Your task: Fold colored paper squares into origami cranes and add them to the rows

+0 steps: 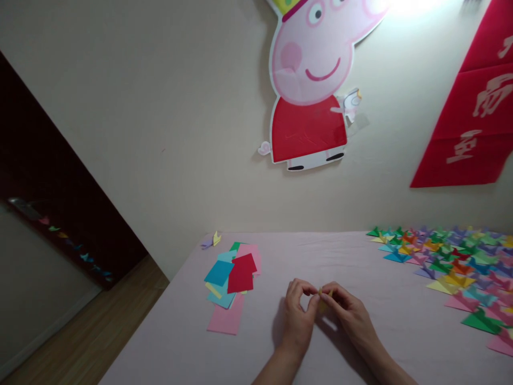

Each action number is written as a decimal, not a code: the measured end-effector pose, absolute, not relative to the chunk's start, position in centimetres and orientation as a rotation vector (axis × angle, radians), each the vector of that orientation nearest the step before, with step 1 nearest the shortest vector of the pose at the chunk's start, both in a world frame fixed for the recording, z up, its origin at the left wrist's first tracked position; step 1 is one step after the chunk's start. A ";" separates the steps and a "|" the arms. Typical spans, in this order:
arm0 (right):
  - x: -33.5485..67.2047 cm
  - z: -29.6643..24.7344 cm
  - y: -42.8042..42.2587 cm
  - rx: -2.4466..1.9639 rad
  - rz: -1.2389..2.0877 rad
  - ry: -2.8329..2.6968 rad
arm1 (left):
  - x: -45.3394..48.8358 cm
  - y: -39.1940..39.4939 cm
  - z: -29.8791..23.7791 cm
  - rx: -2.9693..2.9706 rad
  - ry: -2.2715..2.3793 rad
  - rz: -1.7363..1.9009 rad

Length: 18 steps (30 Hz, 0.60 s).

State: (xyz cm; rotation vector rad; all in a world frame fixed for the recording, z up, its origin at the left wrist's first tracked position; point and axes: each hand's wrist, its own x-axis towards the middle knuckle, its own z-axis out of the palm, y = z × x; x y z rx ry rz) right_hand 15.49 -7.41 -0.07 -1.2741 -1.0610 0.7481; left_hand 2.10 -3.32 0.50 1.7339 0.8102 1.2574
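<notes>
Both hands meet over the pink table (360,347) near its front edge. My left hand (298,315) and my right hand (347,313) each pinch a small folded piece of yellow paper (324,293) between thumb and fingertips. The paper is mostly hidden by the fingers. To the left of my hands lies a loose pile of coloured paper squares (234,278), with a red one on top, blue and pink beneath.
Several folded paper figures (452,262) in many colours cover the table's right side. Two small folded figures (212,240) sit at the far left corner. The wall behind bears a cartoon pig cutout (310,91) and a red banner (473,117). A wooden floor (100,326) lies left.
</notes>
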 end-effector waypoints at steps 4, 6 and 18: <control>15.5 -0.2 -7.5 -1.315 0.692 -1.099 | 2.1 -3.2 0.5 1.725 0.794 1.269; 15.5 -0.2 -7.5 -1.324 0.681 -1.105 | 2.1 -3.3 0.5 1.722 0.798 1.265; 15.5 0.1 -7.6 -1.343 0.650 -1.160 | 1.9 -3.2 0.7 1.671 0.799 1.218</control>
